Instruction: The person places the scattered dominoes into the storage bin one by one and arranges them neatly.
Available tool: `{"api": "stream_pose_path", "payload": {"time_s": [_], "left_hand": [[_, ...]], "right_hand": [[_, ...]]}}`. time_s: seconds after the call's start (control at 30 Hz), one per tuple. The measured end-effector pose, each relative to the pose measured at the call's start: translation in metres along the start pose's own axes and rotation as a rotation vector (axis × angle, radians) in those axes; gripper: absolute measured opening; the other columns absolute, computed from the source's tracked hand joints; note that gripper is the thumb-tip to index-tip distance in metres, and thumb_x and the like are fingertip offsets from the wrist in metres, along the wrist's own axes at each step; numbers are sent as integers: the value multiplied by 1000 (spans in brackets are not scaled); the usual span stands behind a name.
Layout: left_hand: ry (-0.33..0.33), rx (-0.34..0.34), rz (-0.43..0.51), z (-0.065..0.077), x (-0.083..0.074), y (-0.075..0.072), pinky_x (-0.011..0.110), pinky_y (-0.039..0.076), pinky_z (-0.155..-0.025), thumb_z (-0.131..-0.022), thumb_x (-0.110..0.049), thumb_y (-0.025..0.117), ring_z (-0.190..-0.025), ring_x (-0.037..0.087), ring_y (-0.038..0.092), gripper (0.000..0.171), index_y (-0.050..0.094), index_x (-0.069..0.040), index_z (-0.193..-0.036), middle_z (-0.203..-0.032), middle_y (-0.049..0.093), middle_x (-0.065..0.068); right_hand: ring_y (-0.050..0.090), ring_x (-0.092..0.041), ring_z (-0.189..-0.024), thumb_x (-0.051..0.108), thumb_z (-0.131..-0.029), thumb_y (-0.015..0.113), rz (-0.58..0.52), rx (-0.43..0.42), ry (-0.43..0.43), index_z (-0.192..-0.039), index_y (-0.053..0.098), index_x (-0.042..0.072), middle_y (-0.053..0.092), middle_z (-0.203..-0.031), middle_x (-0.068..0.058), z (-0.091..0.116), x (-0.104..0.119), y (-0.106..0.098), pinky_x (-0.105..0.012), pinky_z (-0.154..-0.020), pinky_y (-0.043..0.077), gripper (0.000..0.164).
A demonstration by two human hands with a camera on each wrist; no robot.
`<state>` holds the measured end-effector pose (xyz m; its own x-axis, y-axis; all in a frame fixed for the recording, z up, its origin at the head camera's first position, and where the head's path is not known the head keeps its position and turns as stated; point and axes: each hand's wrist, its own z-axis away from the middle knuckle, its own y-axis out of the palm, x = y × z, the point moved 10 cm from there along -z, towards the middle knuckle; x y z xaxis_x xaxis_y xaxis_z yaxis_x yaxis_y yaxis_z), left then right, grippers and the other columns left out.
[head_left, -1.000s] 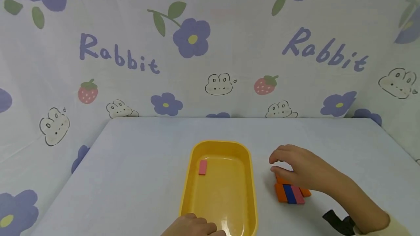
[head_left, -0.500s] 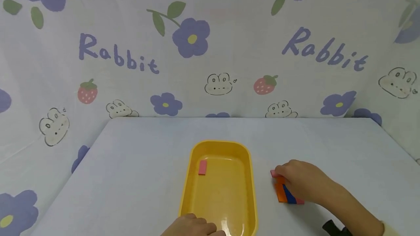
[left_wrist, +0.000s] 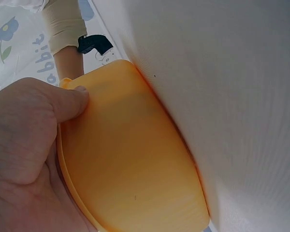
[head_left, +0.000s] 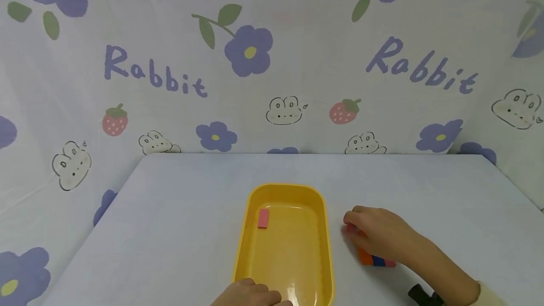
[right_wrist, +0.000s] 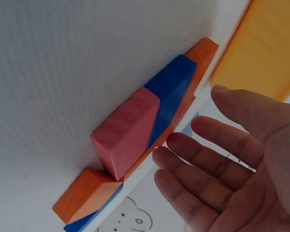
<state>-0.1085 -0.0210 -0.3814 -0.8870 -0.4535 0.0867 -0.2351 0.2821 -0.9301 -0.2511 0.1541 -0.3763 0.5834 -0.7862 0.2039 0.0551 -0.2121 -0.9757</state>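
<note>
My left hand [head_left: 250,294] grips the near rim of a yellow tray [head_left: 241,244]. In the left wrist view its thumb [left_wrist: 75,102] lies on the outer wall. A pink block [head_left: 263,218] lies inside the tray, near the far left corner. To the right, my right hand [head_left: 371,230] reaches over a group of small blocks, its fingers beside a pink block [head_left: 351,227] at the left. The right wrist view shows its fingers extended and the thumb apart, by a pink block [right_wrist: 125,133], a blue block [right_wrist: 171,94] and orange blocks [right_wrist: 84,195].
The white table [head_left: 170,216] runs back to a cloth [head_left: 297,74] printed with flowers and rabbits. A black strap-like item [head_left: 422,296] sits at the right wrist. In the right wrist view, the yellow tray stands close beyond the thumb.
My right hand came down from above onto the blocks, then shifted slightly left, its fingers now about the leftmost pink block. The left hand stays on the tray.
</note>
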Motion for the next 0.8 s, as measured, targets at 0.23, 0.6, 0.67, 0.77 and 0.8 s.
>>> {"api": "stream_pose_path", "payload": {"time_s": [0.23,0.6,0.67,0.77,0.8], "left_hand": [[-16,6,79,0,2,2,10,15,-55,-83,-31,76,-55,-7,20,21,56,-27,-86,-65,37,-19],[10,-8,37,2,1,3,10,15,-55,-80,-33,78,-54,-6,20,20,59,-29,-86,-65,39,-18],[20,-11,23,2,1,4,10,14,-54,-80,-33,78,-54,-5,20,20,59,-29,-87,-65,39,-18],[31,-6,3,2,0,4,10,14,-54,-80,-33,78,-53,-4,19,21,59,-28,-87,-65,38,-18],[31,-3,1,2,0,5,11,14,-54,-80,-33,78,-53,-4,19,21,59,-28,-87,-65,38,-18]], "right_hand": [[44,-9,-64,9,-82,80,38,-13,-9,-82,65,16,49,-75,7,-8,2,2,-23,-61,47,16],[50,-10,-71,4,-77,83,-8,26,-11,-81,66,18,55,-83,6,-8,-2,4,-27,-69,54,23],[51,-11,-73,3,-78,82,-27,32,-14,-82,66,19,58,-84,7,-8,-2,5,-30,-72,55,23],[50,-11,-72,2,-79,81,-48,45,-12,-84,67,18,58,-80,9,-9,-3,6,-30,-72,55,22],[50,-11,-72,1,-79,80,-52,52,-8,-84,68,18,58,-80,9,-9,-3,6,-31,-72,55,21]]}}
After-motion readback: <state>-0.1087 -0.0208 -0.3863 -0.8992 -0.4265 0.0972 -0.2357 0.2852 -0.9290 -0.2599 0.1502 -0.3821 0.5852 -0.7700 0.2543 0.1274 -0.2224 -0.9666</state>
